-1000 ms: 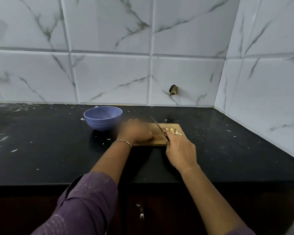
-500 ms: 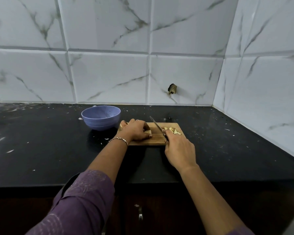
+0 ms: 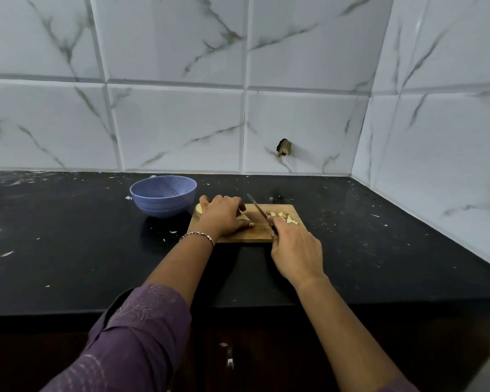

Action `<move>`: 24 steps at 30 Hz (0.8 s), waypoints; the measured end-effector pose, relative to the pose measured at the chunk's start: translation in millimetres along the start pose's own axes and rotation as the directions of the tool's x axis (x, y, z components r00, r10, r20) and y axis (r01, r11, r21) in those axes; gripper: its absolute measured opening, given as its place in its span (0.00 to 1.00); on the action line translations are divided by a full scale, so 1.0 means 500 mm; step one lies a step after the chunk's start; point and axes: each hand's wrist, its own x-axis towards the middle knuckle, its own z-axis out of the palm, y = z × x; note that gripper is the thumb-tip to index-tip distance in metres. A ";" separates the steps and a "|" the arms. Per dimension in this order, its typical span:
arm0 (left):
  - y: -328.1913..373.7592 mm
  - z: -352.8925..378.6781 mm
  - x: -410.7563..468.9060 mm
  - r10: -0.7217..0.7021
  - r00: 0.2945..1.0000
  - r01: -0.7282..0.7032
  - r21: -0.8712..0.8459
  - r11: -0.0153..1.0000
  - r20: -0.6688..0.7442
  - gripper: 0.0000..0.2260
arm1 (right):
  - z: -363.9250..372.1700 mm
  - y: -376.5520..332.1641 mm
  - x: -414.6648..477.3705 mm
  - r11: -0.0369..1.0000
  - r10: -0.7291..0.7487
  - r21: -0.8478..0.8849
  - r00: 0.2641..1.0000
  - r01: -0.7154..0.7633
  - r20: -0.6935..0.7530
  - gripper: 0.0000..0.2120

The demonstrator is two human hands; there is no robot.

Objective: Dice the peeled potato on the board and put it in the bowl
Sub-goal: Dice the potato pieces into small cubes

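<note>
black stone counter (image 3: pixel 68 244) flecked with pale scraps runs under a white marble-veined tile wall (image 3: pixel 176 128). purple sleeve (image 3: pixel 136 335) at bottom left, thin bracelet (image 3: pixel 197 235) on that wrist. blue bowl (image 3: pixel 164 207) stands upright on the counter just left of the wooden board (image 3: pixel 246 236), by its far left corner; cannot tell if they touch. left hand (image 3: pixel 224 215) lies palm down with fingers curled over the peeled potato (image 3: pixel 198 208), holding it on the left half of the board; only pale edges show past the hand. knife (image 3: pixel 257 208) slants across the board's middle, tip toward the wall, blade just right of the left fingertips and apart from them. right hand (image 3: pixel 296 250) is wrapped tight round the knife handle, which is mostly hidden, at the board's near right edge. diced pieces (image 3: pixel 283 217) lie in a small pile on the right part of the board, just beyond the right hand. small dark hole (image 3: pixel 284 147) in the tile above the board. side wall meets the back wall at right.
</note>
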 end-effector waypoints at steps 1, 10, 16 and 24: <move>0.001 0.000 0.001 -0.005 1.000 0.005 -0.011 1.000 0.006 0.21 | 0.000 0.000 0.000 1.000 0.004 0.000 1.000 -0.004 -0.001 0.20; 0.009 -0.039 0.007 -0.065 0.965 0.082 -0.059 0.995 0.253 0.17 | -0.001 0.000 -0.002 1.000 0.006 -0.004 1.000 -0.006 -0.010 0.19; 0.030 -0.038 0.005 -0.083 0.965 0.088 -0.008 0.996 0.247 0.18 | -0.003 -0.001 -0.002 1.000 0.007 0.009 1.000 -0.007 -0.018 0.19; 0.034 -0.003 0.000 -0.104 0.988 0.108 -0.029 0.994 0.111 0.18 | -0.003 0.000 -0.003 1.000 0.000 0.017 1.000 0.000 -0.010 0.20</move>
